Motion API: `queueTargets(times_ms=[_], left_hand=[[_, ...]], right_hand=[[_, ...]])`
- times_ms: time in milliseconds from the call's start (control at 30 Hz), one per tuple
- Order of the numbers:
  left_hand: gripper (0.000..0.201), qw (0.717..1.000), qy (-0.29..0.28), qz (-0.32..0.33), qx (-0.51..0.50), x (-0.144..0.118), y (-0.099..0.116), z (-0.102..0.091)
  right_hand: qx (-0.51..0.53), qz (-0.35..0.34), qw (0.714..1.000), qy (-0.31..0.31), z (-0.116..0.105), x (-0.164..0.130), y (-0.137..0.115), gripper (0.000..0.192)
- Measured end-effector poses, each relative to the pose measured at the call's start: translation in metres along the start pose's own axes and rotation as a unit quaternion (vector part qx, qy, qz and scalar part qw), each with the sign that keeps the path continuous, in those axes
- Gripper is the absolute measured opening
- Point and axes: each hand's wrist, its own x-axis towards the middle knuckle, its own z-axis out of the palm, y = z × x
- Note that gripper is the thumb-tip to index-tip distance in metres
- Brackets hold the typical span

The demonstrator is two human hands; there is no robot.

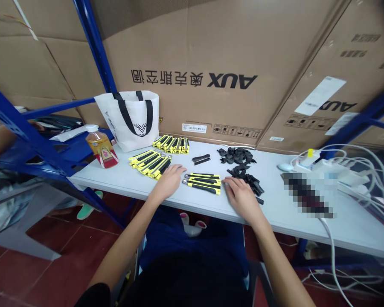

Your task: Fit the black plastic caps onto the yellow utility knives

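Observation:
My left hand (169,184) lies on the table with its fingers stretched out, next to a fanned row of yellow-and-black utility knives (147,163). It appears to hold nothing. Between my hands, several more utility knives (205,182) lie side by side, their metal ends pointing left. My right hand (242,196) rests just right of these, fingers apart and nothing visible in them. Close to its fingers is a heap of small black plastic parts (250,182). Farther back are a second heap of black parts (236,156) and dark flat strips (201,160), which look like blades.
Another row of utility knives (172,144) lies before a white tote bag (137,119). A bottle of amber liquid (101,147) stands at the left. Power strips with cables (348,170) and a blurred-out object (309,195) occupy the right. Large cartons (192,47) wall the back.

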Motion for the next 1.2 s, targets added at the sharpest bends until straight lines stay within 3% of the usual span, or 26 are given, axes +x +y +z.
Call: queueTargets(times_ms=[233, 433, 733, 967, 1200], left_hand=[[0.055, 1.000, 0.005, 0.001, -0.015, 0.001, -0.002, 0.002], [0.055, 1.000, -0.001, -0.002, -0.018, 0.000, -0.002, 0.000], [0.056, 1.000, -0.006, -0.001, -0.013, 0.000, -0.001, 0.000], [0.055, 1.000, -0.008, -0.003, -0.012, 0.000, -0.002, 0.001], [0.055, 1.000, 0.007, -0.004, -0.013, -0.001, 0.000, 0.003]], right_hand=[[-0.082, 0.030, 0.995, 0.052, -0.007, 0.010, -0.004, 0.046], [-0.118, 0.015, 0.992, -0.043, 0.009, 0.032, 0.009, 0.050], [-0.107, 0.042, 0.990, -0.075, 0.003, 0.026, 0.041, 0.054], [-0.120, 0.057, 0.990, -0.050, -0.003, 0.014, 0.061, 0.056], [-0.151, 0.028, 0.988, -0.016, -0.011, 0.006, 0.071, 0.045]])
